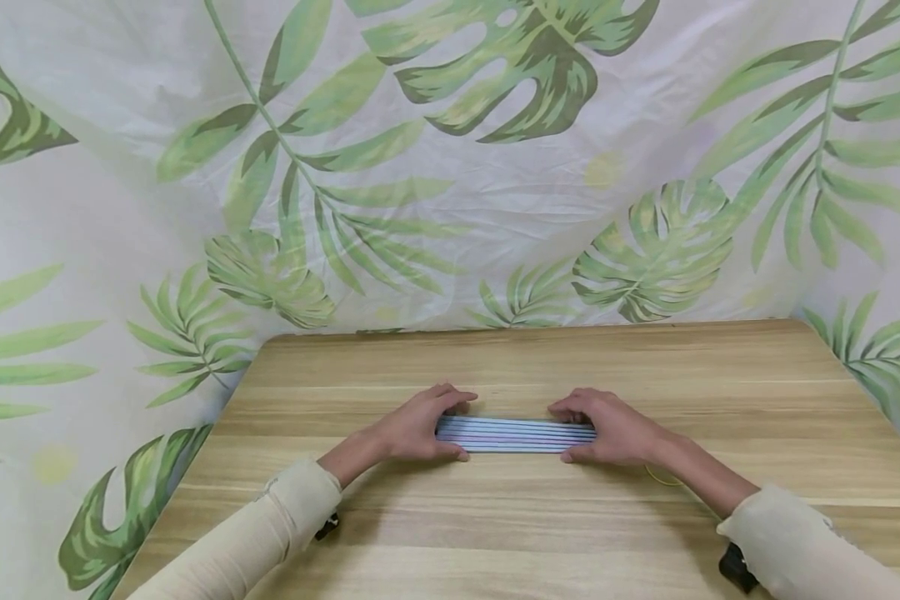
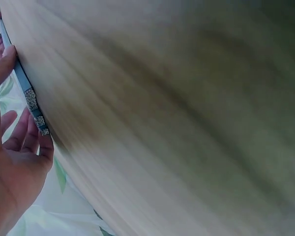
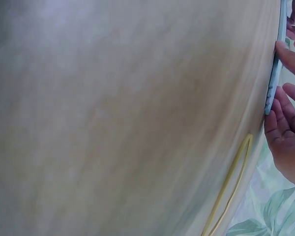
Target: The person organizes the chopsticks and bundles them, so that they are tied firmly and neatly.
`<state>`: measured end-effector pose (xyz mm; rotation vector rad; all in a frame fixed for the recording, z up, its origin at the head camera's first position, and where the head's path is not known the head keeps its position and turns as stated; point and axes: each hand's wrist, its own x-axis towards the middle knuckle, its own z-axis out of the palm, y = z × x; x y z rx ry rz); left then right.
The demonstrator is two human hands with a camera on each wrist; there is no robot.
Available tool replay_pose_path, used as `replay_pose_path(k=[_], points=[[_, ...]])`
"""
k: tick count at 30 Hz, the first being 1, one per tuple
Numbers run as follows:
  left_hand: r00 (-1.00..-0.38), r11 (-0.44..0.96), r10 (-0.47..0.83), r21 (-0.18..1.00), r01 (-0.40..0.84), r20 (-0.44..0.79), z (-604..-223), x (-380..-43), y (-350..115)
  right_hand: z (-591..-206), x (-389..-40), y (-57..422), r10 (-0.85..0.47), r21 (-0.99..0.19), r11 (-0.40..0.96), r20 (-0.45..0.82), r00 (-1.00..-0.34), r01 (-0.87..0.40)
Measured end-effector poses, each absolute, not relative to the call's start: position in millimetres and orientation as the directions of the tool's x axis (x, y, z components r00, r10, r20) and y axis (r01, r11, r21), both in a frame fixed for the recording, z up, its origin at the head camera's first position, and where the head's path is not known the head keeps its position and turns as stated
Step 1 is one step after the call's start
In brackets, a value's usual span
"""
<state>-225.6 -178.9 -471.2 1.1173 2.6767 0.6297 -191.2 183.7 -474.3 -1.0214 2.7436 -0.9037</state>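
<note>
A row of thin pale blue and lilac sticks point(image 1: 516, 435), pencil-like in shape, lies side by side on the wooden table. My left hand point(image 1: 423, 427) grips the row's left end, thumb on the near side and fingers on the far side. The opposite end is held the same way by my right hand point(image 1: 618, 429). Grainy grey stick ends point(image 2: 31, 99) show between the left thumb and fingers in the left wrist view. A yellow rubber band point(image 3: 228, 179) lies on the table beside the right hand, partly hidden by that wrist in the head view.
The wooden table point(image 1: 495, 533) has rounded far corners. A leaf-patterned cloth point(image 1: 450, 208) hangs behind it and at both sides. Small black devices point(image 1: 737, 569) sit under the sleeves at the wrists.
</note>
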Motion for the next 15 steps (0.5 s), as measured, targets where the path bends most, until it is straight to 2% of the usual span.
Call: replay_pose_path(k=[5,15], points=[[-0.685,0.610,0.729,0.447,0.654,0.008,-471.8,-224.5,-177.2,-471.3,-188.6,183.6,-0.625,-0.602,0.583,0.098,-0.774,-0.546],[-0.676,0.610,0.737,0.431,0.665,0.000,-468.3,-219.9,-174.5,-469.5,-187.2,183.1,-0.631,-0.624,0.578,0.066,-0.773,-0.525]])
